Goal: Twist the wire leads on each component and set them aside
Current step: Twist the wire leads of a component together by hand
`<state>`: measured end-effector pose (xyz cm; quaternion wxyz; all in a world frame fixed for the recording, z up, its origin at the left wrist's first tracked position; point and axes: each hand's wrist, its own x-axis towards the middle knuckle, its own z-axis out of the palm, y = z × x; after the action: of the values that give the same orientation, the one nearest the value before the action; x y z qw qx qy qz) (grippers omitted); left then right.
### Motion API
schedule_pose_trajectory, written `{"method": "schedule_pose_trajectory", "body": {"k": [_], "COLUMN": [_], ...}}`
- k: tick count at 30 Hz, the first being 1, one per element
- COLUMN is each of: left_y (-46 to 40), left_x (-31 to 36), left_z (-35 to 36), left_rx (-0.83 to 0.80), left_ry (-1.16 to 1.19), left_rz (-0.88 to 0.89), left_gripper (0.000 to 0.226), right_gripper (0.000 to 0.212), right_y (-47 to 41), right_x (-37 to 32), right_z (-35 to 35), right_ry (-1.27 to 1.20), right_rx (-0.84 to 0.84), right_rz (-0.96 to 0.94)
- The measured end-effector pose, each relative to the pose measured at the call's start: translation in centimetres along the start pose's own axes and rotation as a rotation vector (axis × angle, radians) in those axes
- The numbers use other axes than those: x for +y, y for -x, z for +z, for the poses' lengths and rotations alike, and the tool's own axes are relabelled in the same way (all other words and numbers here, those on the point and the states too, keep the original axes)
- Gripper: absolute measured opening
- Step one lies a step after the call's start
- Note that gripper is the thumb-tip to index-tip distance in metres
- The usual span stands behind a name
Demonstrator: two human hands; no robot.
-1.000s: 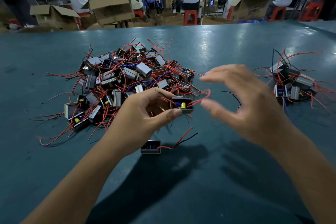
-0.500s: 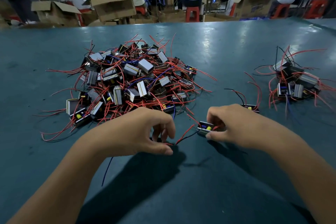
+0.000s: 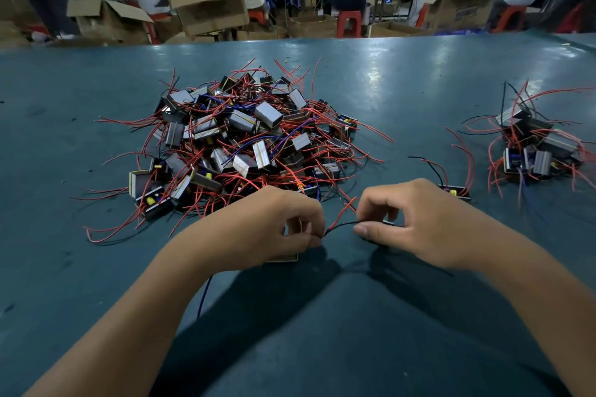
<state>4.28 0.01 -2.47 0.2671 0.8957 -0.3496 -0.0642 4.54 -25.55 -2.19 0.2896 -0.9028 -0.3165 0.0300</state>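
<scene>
A big green table point(image 3: 419, 80) holds a pile point(image 3: 245, 142) of parts. Just in front of the pile, the left hand point(image 3: 267, 229) and right hand point(image 3: 416, 226) each pinch the wires point(image 3: 342, 224) of one part, fingers tight on them. The twisting looks under way; next the wires need turning around each other

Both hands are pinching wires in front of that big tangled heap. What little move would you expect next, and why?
Probably a twist: the left hand and right hand each pinch an end of the thin red and black wire leads stretched between them, not yet wound together. Rolling the fingers should twist them, before the part joins the smaller pile of grey components on the right.
</scene>
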Motion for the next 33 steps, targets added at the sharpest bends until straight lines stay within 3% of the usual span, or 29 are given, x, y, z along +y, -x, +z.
{"method": "schedule_pose_trajectory", "body": {"k": [11,33], "left_y": [0.3,-0.1], "left_x": [-0.5,-1.0], "left_z": [-0.3,0.4], "left_rx": [-0.099,-0.103], "left_ry": [0.097,0.043], "left_rz": [-0.082,-0.129], "left_gripper": [0.019,0.007], "right_gripper": [0.011,0.01], "right_y": [0.5,0.6], "right_x": [-0.3,0.2], "right_z": [-1.0,-1.2], "right_ry": [-0.075,-0.021], "right_rx": [-0.054,-0.13], "right_rz": [-0.061,-0.066]}}
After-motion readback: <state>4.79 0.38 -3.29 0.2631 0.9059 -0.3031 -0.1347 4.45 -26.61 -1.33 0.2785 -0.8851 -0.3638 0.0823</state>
